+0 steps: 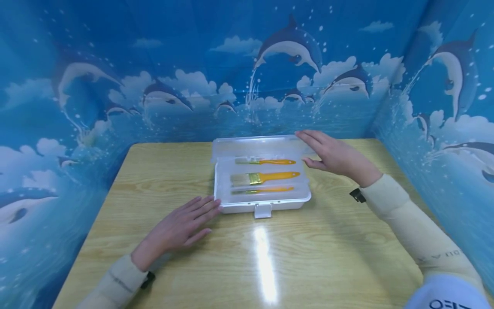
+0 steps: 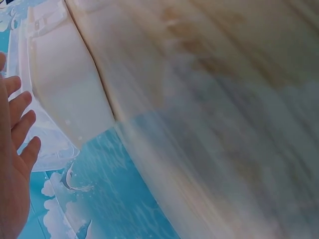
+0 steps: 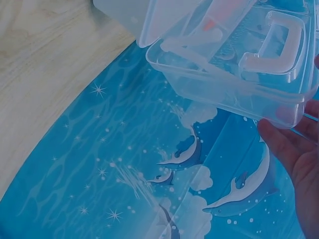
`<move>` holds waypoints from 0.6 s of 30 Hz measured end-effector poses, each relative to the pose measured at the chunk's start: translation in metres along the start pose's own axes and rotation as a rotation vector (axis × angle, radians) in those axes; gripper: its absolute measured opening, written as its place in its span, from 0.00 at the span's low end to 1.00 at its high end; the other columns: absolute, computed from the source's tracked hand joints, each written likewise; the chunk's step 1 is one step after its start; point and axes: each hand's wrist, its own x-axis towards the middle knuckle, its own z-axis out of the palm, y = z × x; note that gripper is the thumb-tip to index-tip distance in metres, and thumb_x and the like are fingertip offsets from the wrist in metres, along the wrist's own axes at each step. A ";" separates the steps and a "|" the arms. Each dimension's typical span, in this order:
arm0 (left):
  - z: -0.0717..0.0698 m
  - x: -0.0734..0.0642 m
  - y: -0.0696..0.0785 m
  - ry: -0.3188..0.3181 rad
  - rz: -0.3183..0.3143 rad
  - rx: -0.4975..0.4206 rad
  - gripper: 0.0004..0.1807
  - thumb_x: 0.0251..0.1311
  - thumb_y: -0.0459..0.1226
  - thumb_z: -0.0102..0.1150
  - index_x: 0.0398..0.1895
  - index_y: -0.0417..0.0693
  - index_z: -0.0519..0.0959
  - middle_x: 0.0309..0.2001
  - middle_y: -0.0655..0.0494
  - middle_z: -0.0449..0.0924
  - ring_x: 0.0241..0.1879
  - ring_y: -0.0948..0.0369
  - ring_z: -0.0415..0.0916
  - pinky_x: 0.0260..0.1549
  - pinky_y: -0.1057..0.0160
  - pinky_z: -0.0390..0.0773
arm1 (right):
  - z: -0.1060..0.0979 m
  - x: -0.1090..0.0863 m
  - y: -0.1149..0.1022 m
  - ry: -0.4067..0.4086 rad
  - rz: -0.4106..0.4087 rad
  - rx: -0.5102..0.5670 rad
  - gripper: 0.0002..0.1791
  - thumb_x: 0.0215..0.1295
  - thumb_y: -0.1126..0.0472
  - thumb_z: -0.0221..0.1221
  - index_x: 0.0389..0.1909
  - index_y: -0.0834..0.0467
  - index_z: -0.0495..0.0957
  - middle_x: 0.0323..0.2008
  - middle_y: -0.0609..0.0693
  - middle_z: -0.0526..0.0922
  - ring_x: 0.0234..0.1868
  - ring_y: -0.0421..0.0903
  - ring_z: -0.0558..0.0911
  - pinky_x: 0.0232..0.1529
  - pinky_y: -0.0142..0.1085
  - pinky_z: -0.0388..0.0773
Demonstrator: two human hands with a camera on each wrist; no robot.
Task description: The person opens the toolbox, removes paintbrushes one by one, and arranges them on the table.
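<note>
A white plastic box (image 1: pixel 266 207) with its see-through lid (image 1: pixel 251 146) raised at the back sits on the table. Three paintbrushes with orange handles lie inside: a narrow one (image 1: pixel 278 162) at the back, a wide one (image 1: pixel 279 176) in the middle and a thin one (image 1: pixel 275 189) in front. My left hand (image 1: pixel 185 225) touches the box's front left corner with straight fingers. At the lid's right end, my right hand (image 1: pixel 335 154) has its fingers stretched along the upper edge, thumb apart below. The right wrist view shows my right thumb (image 3: pixel 276 139) right at the lid's corner, near its handle (image 3: pixel 286 47).
The box stands near the back of the wood-grain table (image 1: pixel 185 171). A latch (image 1: pixel 263 211) hangs at its front. Blue dolphin-printed cloth (image 1: pixel 185 51) rises behind the table and at both sides.
</note>
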 end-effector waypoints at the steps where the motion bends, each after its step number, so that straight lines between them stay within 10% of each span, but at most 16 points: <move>1: 0.000 0.001 0.000 0.006 0.004 -0.002 0.36 0.81 0.55 0.23 0.74 0.43 0.69 0.75 0.48 0.66 0.73 0.49 0.64 0.73 0.49 0.63 | -0.001 0.000 0.000 -0.005 0.004 0.001 0.41 0.64 0.58 0.68 0.74 0.67 0.62 0.66 0.68 0.72 0.64 0.64 0.75 0.57 0.59 0.81; 18: 0.006 0.002 0.002 0.015 0.007 -0.017 0.37 0.81 0.56 0.22 0.72 0.41 0.69 0.74 0.48 0.68 0.72 0.49 0.66 0.71 0.46 0.67 | -0.006 0.013 0.014 -0.053 0.115 0.151 0.36 0.72 0.61 0.61 0.76 0.63 0.60 0.68 0.66 0.69 0.66 0.65 0.72 0.63 0.62 0.75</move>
